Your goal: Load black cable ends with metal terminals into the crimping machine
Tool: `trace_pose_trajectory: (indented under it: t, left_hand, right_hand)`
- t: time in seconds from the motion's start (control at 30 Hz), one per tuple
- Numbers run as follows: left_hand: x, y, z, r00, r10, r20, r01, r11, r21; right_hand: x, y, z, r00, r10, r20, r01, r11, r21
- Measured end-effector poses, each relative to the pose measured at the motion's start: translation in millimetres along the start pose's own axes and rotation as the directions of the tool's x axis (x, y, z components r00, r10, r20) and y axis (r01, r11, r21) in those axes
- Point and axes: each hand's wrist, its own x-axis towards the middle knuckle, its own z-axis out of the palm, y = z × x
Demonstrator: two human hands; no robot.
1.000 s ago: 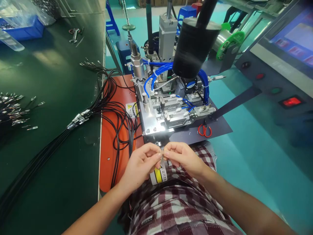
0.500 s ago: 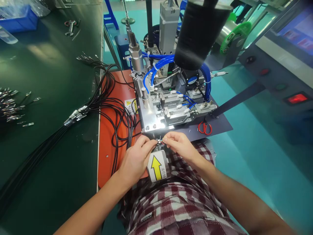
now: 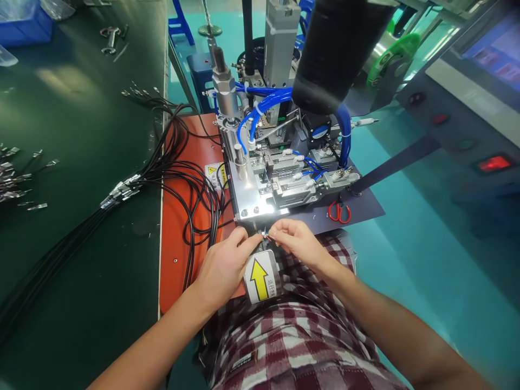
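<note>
At the front edge of a metal machine (image 3: pixel 254 200), both hands meet over a small cable end with thin coloured wires (image 3: pixel 266 234). My left hand (image 3: pixel 227 262) pinches the cable end from the left, its thumb and forefinger pressed together. From the right, my right hand (image 3: pixel 296 241) has its fingertips closed on the thin wires. The fingertips hide part of the cable end. Just below them is a white label with a yellow arrow (image 3: pixel 259 279). Black cables (image 3: pixel 199 203) loop over the red-orange plate (image 3: pixel 174 238) left of my left hand.
Red-handled scissors (image 3: pixel 339 212) lie on the dark plate at the right. A bundle of metal connectors (image 3: pixel 121 190) rests on the green table (image 3: pixel 89 271); a wrench (image 3: pixel 110 41) and blue bin (image 3: pixel 26 27) are farther back. A control panel (image 3: pixel 467 119) stands at the right.
The view has shifted slightly, so the table and its objects appear a little farther left. Both hands stay nearly in place, with the right fingertips still at the wires.
</note>
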Motion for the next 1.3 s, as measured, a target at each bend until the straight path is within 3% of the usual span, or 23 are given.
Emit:
trace_pose_trajectory:
  t: [0.37, 1.3]
  left_hand:
    - [-2, -4, 2.5, 0.999, 0.026, -0.038, -0.023, 0.997, 0.079]
    - [-2, -2, 2.8, 1.0, -0.011, -0.005, 0.011, 0.999, 0.044]
  right_hand:
    - [3, 8, 0, 0.999, -0.034, 0.015, 0.034, 0.999, -0.032]
    - [-2, 14, 3, 0.983, -0.181, -0.033, 0.174, 0.971, -0.164]
